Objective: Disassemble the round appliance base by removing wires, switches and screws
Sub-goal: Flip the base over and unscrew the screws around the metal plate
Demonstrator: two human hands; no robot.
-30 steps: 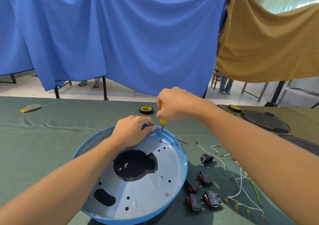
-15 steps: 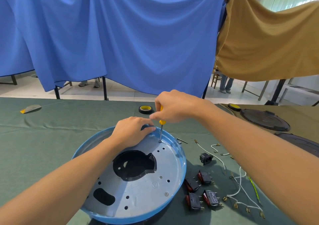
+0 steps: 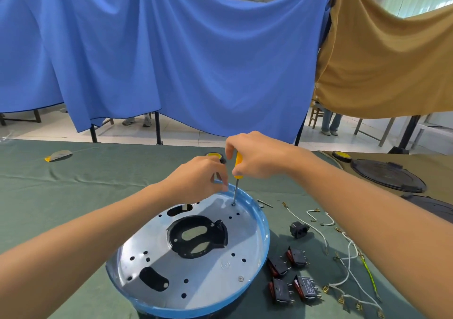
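Left hand (image 3: 196,179) is off the far rim of the round base (image 3: 266,235) and now raised, fingers bunched beside the shaft; can't tell if it's pinching anything. Right hand (image 3: 257,158) still clamped on the yellow screwdriver (image 3: 237,164), tip in the base's far side. Base on the worktop (image 3: 73,196).

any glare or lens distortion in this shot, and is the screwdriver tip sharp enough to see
Head view: soft glare whitens the metal plate of the round base near the screwdriver tip, which reads clearly; wide-angle distortion bows the blue curtain and stretches both forearms; rocker switches are sharp.
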